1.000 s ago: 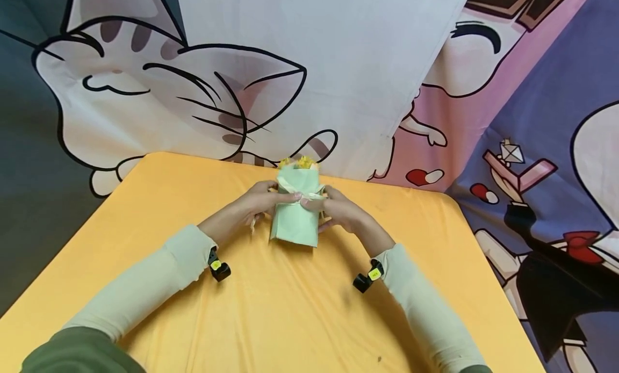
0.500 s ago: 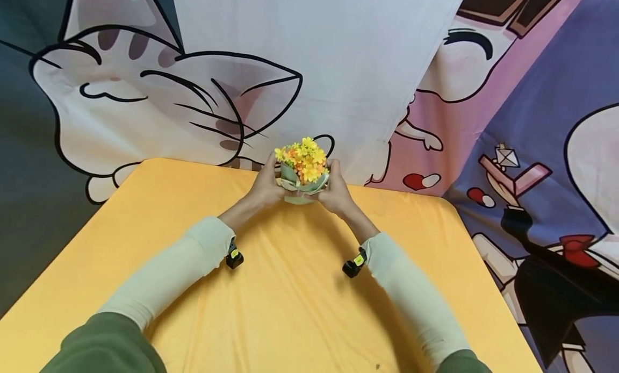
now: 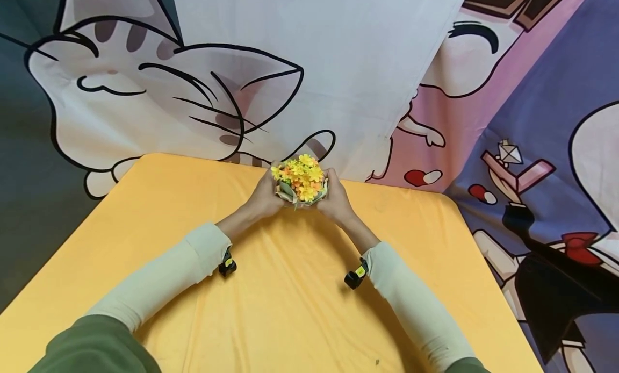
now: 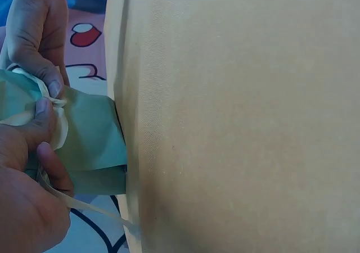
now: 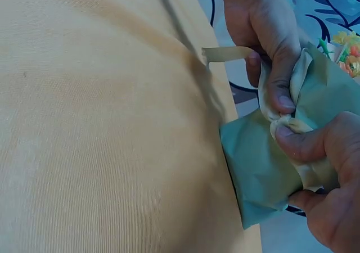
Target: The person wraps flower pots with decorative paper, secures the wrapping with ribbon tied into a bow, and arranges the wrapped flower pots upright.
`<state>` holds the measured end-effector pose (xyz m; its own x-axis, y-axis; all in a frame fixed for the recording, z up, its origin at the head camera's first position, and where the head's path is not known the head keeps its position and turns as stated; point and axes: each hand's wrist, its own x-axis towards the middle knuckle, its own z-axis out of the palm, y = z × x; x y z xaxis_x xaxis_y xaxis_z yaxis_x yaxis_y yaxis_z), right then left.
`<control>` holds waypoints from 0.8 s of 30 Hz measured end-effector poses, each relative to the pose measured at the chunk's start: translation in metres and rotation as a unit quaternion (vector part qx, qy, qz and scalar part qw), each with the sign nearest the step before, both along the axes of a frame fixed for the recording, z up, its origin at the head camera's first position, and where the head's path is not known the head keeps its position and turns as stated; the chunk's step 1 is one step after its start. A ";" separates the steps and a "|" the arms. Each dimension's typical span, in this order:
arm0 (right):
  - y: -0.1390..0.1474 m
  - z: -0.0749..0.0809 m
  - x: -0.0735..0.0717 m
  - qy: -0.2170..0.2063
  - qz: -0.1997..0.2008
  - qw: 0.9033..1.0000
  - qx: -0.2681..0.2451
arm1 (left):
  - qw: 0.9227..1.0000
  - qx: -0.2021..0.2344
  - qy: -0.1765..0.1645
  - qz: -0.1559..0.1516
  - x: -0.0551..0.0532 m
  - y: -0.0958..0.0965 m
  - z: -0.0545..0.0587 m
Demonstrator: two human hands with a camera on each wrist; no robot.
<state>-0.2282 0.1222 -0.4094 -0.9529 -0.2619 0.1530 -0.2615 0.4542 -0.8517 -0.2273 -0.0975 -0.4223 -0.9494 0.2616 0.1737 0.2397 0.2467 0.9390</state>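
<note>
Both hands hold a small bouquet (image 3: 303,178) of yellow and orange flowers at the far side of the table, blossoms tilted toward the head camera. Pale green paper (image 5: 259,157) wraps it, with a cream ribbon (image 5: 304,174) tied round the middle. My left hand (image 3: 265,194) grips the left side and my right hand (image 3: 336,196) the right. In the wrist views both thumbs press at the ribbon's knot (image 5: 281,120). A loose ribbon end (image 4: 93,209) trails beside the left hand. In the head view the flowers hide most of the paper.
A yellow cloth (image 3: 285,298) covers the table, whose far edge lies just behind the bouquet. Beyond stands a cloth backdrop (image 3: 367,72) printed with a cartoon cat and figures. A small dark speck (image 3: 377,361) lies near the front of the cloth.
The bouquet has tipped from showing its paper front to turning its flowers toward the head camera. Both hands have turned with it, then come down slightly in the last half second.
</note>
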 end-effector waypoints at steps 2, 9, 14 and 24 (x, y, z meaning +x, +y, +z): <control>0.001 0.000 0.000 -0.008 -0.007 1.000 0.007 | 1.000 -0.024 -0.007 0.005 0.001 0.000 0.001; 0.005 -0.002 -0.004 -0.060 -0.008 0.998 0.016 | 0.996 -0.083 -0.033 0.018 -0.002 0.001 -0.002; 0.004 0.000 -0.011 -0.085 0.014 0.996 0.031 | 0.996 -0.054 -0.061 0.023 -0.009 0.001 -0.003; 0.007 -0.006 -0.015 -0.150 0.021 0.988 -0.042 | 0.992 -0.022 -0.123 0.006 -0.010 0.000 -0.009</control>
